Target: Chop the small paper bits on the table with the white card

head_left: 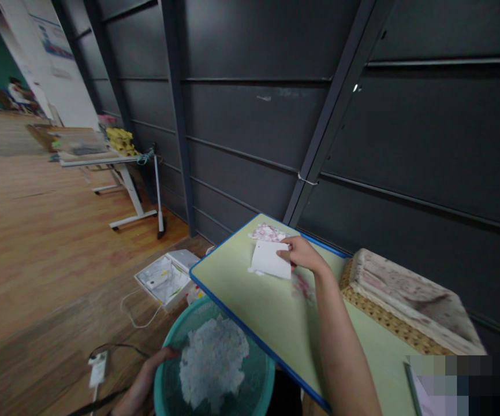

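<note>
My left hand [163, 359] grips the rim of a teal plastic basket [269, 378], thumb over the edge. Inside the basket lies a heap of small white paper scraps [215, 361]. Over the pale green tabletop [232, 289], my right hand [298, 253] pinches the right edge of a white card [271, 259] with a small hole near one corner. Just behind the card sits a pile of pinkish-white scraps [268, 232]. A few reddish bits [302, 288], blurred, are beside my right wrist.
A woven basket with a cloth liner [406, 294] stands at the table's right. On the floor are an open white box [163, 280] and a power strip [98, 370] with cords. A dark panelled wall [250, 127] rises behind. Another table [103, 159] stands far left; a person [18, 95] is in the distance.
</note>
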A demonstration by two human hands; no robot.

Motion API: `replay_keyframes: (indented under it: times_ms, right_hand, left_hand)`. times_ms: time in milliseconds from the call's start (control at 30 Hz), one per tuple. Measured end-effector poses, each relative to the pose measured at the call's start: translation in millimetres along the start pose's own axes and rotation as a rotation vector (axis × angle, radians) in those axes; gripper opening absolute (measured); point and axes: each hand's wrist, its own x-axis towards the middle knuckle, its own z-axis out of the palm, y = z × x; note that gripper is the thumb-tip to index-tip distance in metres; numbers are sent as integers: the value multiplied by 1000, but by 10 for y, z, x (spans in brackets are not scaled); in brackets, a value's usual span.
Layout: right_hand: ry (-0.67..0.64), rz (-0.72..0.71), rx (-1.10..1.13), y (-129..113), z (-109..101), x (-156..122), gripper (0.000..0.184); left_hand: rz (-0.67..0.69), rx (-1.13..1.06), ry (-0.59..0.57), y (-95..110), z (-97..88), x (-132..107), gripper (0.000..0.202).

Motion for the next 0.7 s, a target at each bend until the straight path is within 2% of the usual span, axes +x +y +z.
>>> replay_keyframes:
  times_ms: [100,200,367,567,700]
  right_hand:
    - [90,-10,-108,8,-53,-22,19]
    - [119,-17,-141,-8,-108,-62,23]
    - [120,-3,-145,-50,-135,-99,26]
    - [38,9,-147,19,-136,-90,19]
    - [82,10,-167,50,-168,-97,19]
  left_hand:
    - [4,8,-4,-4,6,-6,9]
    - [1,16,6,-2,32,-32,12]
    - [-30,-6,1,35,82,-80,7]
    - [-43,-7,0,54,100,-101,9]
    - [-37,-4,6,18,68,-63,10]
